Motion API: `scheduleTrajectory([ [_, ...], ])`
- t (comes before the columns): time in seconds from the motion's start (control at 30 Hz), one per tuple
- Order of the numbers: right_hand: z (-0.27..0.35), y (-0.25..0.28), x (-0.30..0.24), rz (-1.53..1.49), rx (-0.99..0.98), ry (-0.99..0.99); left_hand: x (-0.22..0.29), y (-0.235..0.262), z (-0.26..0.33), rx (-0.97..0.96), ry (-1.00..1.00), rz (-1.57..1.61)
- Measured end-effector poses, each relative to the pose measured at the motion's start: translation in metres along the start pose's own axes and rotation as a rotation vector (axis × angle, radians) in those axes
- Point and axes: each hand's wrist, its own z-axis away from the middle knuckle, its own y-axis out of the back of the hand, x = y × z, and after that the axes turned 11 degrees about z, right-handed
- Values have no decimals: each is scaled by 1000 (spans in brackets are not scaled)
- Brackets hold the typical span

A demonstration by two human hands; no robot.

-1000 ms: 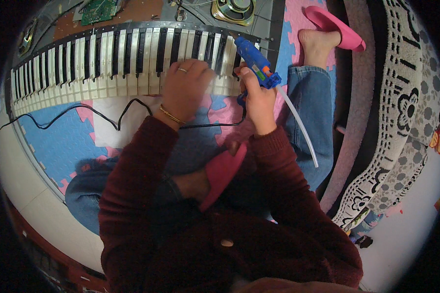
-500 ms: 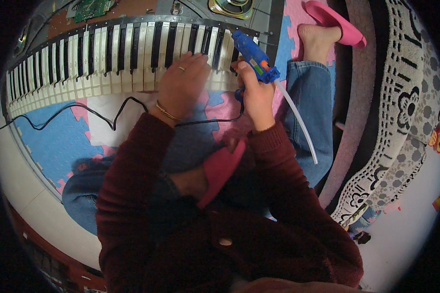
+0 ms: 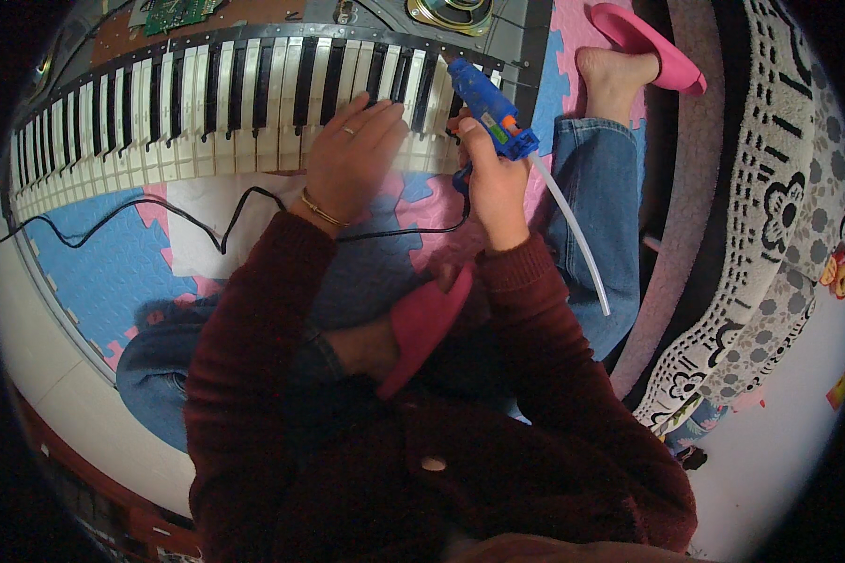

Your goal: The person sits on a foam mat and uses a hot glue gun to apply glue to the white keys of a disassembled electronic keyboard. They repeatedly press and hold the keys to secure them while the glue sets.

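My right hand (image 3: 494, 184) is closed around the grip of the blue glue gun (image 3: 485, 101), whose nozzle points away from me at the right end of the keyboard (image 3: 207, 94), while a long white glue stick (image 3: 573, 239) trails back from it past my wrist. My left hand (image 3: 352, 155) lies open and flat, fingers spread across the white keys just left of the gun, holding nothing. A black cable (image 3: 207, 220) runs beneath that wrist.
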Motion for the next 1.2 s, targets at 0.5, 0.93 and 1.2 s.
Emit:
scheduleTrajectory([
  [0.5,2,-2,7,31,24,-1,-1,-6,0,113,-23,-94],
  [0.93,1,-3,10,46,1,-2,4,-2,3,110,43,-175],
  [1.2,0,-3,14,26,-16,-16,3,-2,5,93,40,-184],
])
